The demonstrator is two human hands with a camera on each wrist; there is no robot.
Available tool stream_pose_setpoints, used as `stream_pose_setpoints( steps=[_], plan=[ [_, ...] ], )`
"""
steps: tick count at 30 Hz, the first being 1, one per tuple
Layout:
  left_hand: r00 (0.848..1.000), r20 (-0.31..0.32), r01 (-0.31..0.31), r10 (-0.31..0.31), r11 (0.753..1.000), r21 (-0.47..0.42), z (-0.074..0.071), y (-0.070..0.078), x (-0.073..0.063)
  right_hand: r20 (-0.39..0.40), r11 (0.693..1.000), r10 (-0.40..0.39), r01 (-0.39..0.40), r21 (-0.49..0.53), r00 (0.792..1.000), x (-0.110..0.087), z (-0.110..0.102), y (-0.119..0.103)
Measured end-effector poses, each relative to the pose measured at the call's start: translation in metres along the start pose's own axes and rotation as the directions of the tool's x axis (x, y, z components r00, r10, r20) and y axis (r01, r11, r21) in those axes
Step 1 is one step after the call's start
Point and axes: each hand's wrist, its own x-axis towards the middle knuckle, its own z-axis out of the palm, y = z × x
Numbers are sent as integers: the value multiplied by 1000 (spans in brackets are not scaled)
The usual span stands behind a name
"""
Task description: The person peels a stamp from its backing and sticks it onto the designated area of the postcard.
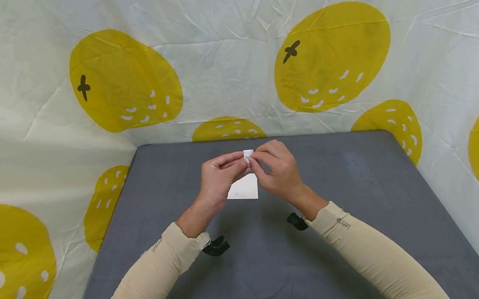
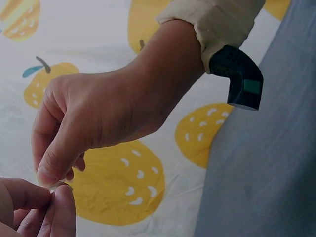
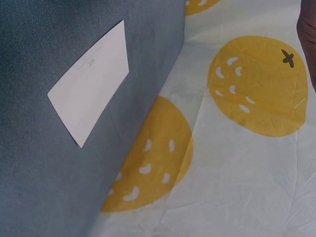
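Both hands meet above the far half of the table, fingertips close together around a small white piece [image 1: 248, 153] that looks like paper or film. My left hand [image 1: 218, 179] holds it between thumb and fingers. From the other side, my right hand [image 1: 278, 169] pinches at its near end with thumb and forefinger. In the left wrist view the right hand [image 2: 98, 108] reaches down to the left hand's fingertips [image 2: 64, 202], which largely hide the piece. Below the hands a white paper card [image 1: 244, 188] lies flat, with faint small print visible in the right wrist view.
A grey cloth-covered table [image 1: 366, 253] stretches beneath the arms. Behind it and along both sides hangs a pale curtain [image 1: 222, 72] printed with yellow fruit. Black wrist devices [image 1: 216, 247] stick out from the beige sleeves [image 1: 155, 267].
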Motion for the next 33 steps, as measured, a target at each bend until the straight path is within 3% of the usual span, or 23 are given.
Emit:
stream_pose_setpoints(
  steps=[22,33],
  plan=[
    [1000,1,20,-20,999,-40,2,-3,3,-11,1000,-20,20,-1,1000,3,-3,2],
    [1000,1,24,-24,999,-30,3,0,3,-25,990,122,-120,75,992,0,-1,1]
  ],
)
